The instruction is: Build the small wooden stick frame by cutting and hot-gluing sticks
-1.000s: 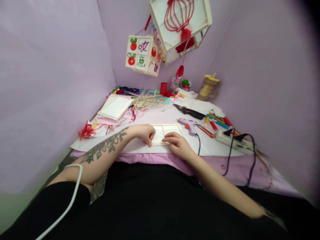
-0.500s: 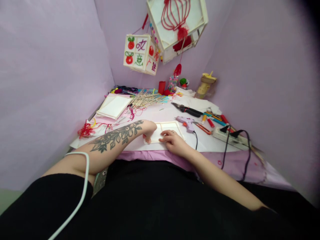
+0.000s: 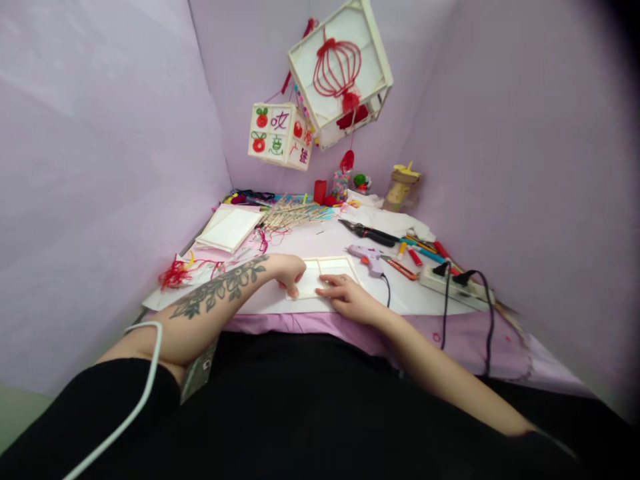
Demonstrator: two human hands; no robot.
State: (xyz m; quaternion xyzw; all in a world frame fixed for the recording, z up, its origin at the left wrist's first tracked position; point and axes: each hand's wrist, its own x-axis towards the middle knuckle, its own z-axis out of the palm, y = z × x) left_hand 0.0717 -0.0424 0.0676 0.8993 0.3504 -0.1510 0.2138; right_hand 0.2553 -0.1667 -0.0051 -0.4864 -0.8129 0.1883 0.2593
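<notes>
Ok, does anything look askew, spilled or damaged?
The big lantern looks tilted, unlike the small lantern beside it, which hangs nearly level. Red yarn lies in a loose tangle, far left. No damage shows on the frame, partly hidden by the left hand and right hand.

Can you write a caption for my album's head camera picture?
Left hand and right hand at a white framed panel, lilac glue gun nearby, decorated boxes hanging above.

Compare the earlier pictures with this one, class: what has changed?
The left forearm has drawn back leftward since half a second ago, its wrist less sharply bent. The view shifted, so the large lantern and small lantern appear lower. Nothing was visibly picked up or let go. The left hand and right hand stay at the white panel; the glue gun stays put.
</notes>
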